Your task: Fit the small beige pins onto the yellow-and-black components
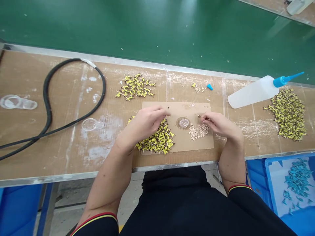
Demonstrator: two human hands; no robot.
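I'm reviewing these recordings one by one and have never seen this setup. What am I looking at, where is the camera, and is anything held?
There is no machine: one person works with bare hands, filmed by a camera on their head, looking forward and down. On the table lies a cardboard sheet. The left hand is at a pile of small yellow pieces; the right hand is beside some pale bits. Between them sits a small round dish. A white bottle lies to the right, a black cable to the left. Whatever the fingertips hold is too small to tell.
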